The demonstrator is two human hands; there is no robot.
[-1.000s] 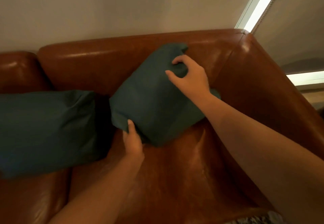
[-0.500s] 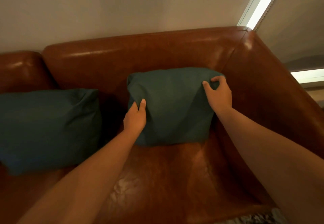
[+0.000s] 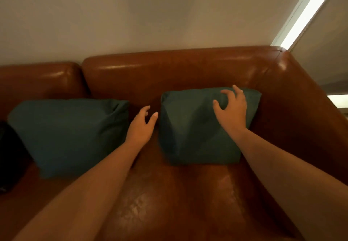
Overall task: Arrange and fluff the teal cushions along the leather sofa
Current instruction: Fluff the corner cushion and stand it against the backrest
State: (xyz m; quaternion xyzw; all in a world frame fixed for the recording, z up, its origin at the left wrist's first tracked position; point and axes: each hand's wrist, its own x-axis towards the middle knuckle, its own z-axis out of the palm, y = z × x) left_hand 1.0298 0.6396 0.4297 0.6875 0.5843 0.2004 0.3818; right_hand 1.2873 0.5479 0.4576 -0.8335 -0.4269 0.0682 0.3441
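The right teal fabric cushion (image 3: 199, 127) stands against the brown leather sofa (image 3: 188, 71) backrest, far right. The right hand (image 3: 232, 112) hovers over it with loosely curled fingers, the left hand (image 3: 141, 127) open beside it, both holding nothing. Unsupported, the creased cushion may slump forward.

No readable text, labels, brands or numbers anywhere in view. Cushions (image 3: 71, 135), sofa (image 3: 169, 67) and wall (image 3: 131, 14) all plain, unmarked.
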